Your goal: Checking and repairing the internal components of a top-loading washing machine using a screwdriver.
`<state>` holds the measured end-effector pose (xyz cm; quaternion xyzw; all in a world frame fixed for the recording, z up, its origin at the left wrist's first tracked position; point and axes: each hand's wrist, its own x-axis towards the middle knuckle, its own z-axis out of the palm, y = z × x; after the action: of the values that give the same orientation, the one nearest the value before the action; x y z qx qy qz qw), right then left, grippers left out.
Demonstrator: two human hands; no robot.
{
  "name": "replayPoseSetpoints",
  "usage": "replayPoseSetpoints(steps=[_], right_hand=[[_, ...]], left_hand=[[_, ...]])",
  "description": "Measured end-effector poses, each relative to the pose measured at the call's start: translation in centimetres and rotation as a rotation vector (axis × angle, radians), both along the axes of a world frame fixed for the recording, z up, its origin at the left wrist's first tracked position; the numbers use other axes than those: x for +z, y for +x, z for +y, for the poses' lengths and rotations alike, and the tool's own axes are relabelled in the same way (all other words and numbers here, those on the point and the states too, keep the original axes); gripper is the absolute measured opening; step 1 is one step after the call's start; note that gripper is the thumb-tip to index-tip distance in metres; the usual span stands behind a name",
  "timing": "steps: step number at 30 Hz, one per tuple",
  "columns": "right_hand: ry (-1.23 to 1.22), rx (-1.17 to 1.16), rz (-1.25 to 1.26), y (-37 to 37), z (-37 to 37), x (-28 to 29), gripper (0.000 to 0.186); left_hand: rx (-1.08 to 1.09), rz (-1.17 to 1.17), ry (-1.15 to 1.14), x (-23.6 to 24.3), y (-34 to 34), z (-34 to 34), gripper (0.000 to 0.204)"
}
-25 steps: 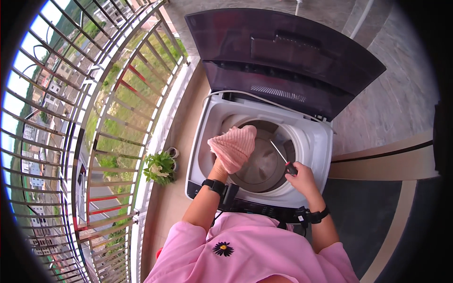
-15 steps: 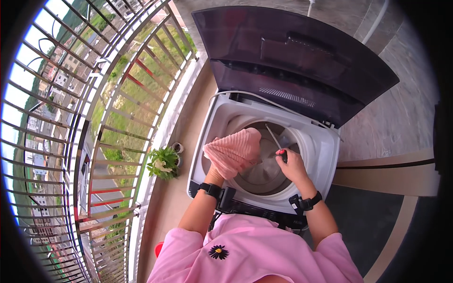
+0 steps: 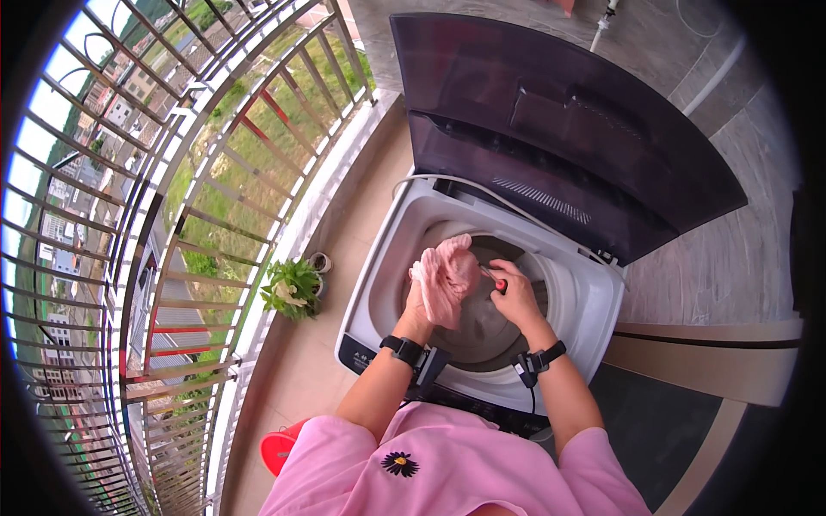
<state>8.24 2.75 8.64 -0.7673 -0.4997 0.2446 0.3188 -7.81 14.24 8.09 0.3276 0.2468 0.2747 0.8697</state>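
Note:
My left hand (image 3: 417, 303) grips a crumpled pink ribbed cloth (image 3: 444, 273) inside the opening of the top-loading washing machine (image 3: 583, 311), over its drum (image 3: 477, 340). Just to the right, my right hand (image 3: 516, 295) is closed on a screwdriver with a red and black handle (image 3: 500, 285). The screwdriver's shaft points left toward the cloth, and its tip is hidden at or behind the fabric. The dark lid (image 3: 559, 103) stands raised at the back.
A metal railing (image 3: 129, 215) runs along the left, with a leafy plant (image 3: 292, 292) by its sill. A red plastic object (image 3: 280, 447) sits on the tiled floor at lower left. Pipes (image 3: 714, 77) run along the grey wall behind the lid.
The cloth has turned and bunched narrower in my left hand. My right hand has moved in closer to it, swinging the screwdriver from upright to pointing left into the cloth.

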Motion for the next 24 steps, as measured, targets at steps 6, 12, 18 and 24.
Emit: replayPoseSetpoints(steps=[6,12,18,24], right_hand=[[0.060,0.256,0.049,-0.8,3.9,-1.7,0.083],[0.084,0.252,0.003,-1.3,7.0,-3.5,0.088],[0.109,0.148,-0.048,-1.1,8.0,-6.6,0.086],[-0.042,0.062,-0.054,0.7,7.1,-6.2,0.085]], left_hand=[[0.123,-0.053,-0.443,-4.3,-2.7,-0.1,0.045],[0.221,0.367,0.736,-5.1,-1.4,0.7,0.052],[-0.637,1.140,1.963,-5.9,-2.7,-0.1,0.043],[-0.139,0.698,1.017,-4.6,-0.8,0.9,0.029]])
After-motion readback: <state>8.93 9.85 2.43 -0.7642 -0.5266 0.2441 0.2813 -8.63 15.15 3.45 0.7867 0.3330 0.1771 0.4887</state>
